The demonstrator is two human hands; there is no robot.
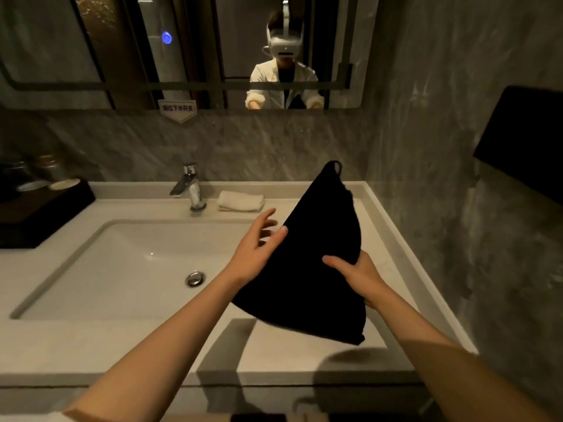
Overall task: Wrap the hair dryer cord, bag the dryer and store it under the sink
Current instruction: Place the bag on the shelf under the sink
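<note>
A black cloth bag (pixel 307 269) hangs tilted above the right side of the white counter (pixel 128 345), its drawstring loop pointing up towards the back wall. My right hand (pixel 356 278) grips the bag's right edge, thumb on the front of the fabric. My left hand (pixel 259 248) rests against the bag's left edge with fingers spread, thumb lying on the cloth. The hair dryer and its cord are not visible; whether they are inside the bag cannot be told.
A white sink basin (pixel 100 269) with a chrome drain (pixel 195 278) lies left of the bag, a chrome tap (pixel 190 187) behind it. A folded white towel (pixel 240 201) sits by the tap. A dark tray with cups (pixel 39 205) stands far left. Grey wall on the right.
</note>
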